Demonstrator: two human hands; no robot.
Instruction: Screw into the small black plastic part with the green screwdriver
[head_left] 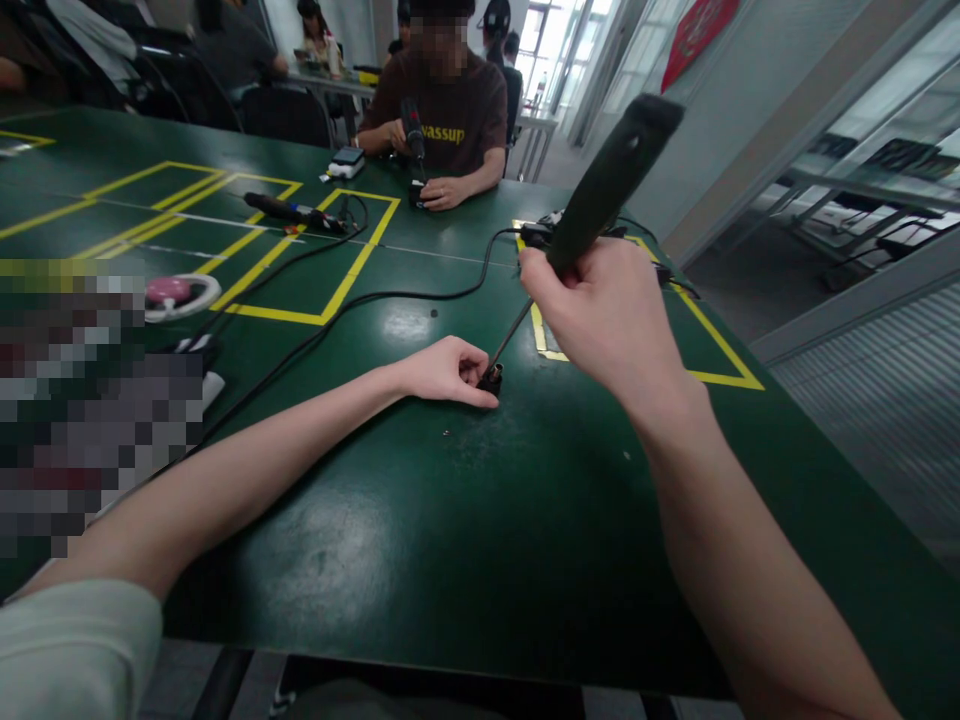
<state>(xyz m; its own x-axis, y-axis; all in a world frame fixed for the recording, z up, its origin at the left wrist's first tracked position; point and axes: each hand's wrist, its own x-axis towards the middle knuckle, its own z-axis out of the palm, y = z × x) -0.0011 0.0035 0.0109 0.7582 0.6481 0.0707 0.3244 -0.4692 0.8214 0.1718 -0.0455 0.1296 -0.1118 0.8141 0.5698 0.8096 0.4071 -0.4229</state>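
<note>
A small black part (493,382) with a shiny metal piece in its top sits on the green table, pinched by the curled fingers and thumb of my left hand (446,370). From above, my right hand (615,310) wraps round a screwdriver (616,180) with a thick dark handle. Its thin shaft slants down to the left, and the tip reaches the black part between my left fingers. Whether the tip sits in a screw is too small to tell. A tiny metallic bit (446,433) lies on the table just in front of my left hand.
A black cable (375,296) crosses the table behind my left hand. Yellow tape (724,380) outlines areas, with dark tools partly hidden behind my right hand. A dark-handled tool (292,212) lies farther off. Across the table, a person (450,120) holds a power screwdriver (412,128).
</note>
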